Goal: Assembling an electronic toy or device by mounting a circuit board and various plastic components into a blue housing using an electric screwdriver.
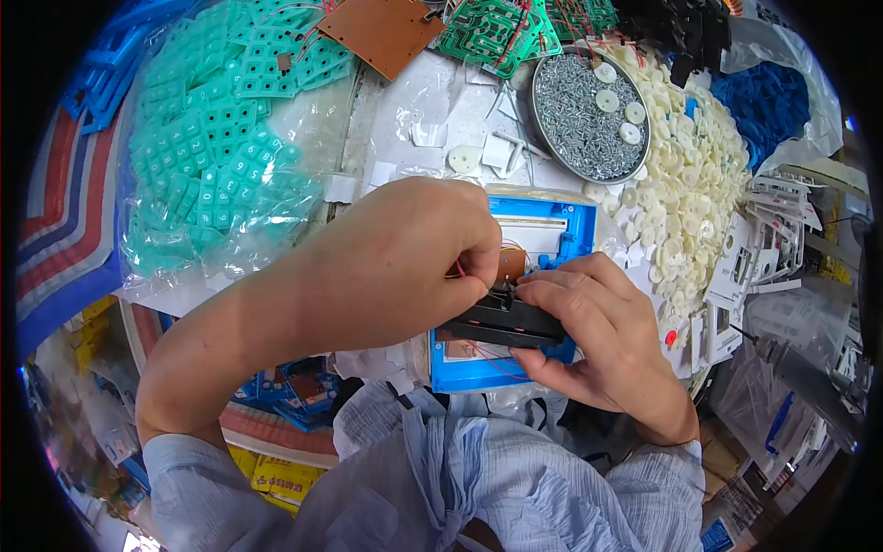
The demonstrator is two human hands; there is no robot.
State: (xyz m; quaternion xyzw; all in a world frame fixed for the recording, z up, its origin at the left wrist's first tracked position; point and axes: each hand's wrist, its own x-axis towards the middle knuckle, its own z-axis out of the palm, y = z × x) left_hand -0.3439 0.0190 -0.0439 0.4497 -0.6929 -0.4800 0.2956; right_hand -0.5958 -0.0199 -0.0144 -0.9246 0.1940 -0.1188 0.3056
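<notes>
My right hand [602,336] grips one end of a black plastic part [504,322], its fingers on top and the thumb below. From the other side my left hand [432,235] reaches over with its fingers pinched together at the upper edge of that part. A thin red wire [461,269] runs into the left fingertips. Beneath both hands lies an open blue plastic casing [474,375]. Inside it, a small brown circuit board [511,266] shows between my hands. The left hand hides much of the casing's interior.
Beyond the casing stands a round metal tray [537,129] of small screws. Cream plastic discs [685,198] are heaped to its right, teal keypads [207,166] to the left. Green circuit boards [487,35] and a brown board [379,35] lie at the back. White plastic frames [736,262] crowd the right edge.
</notes>
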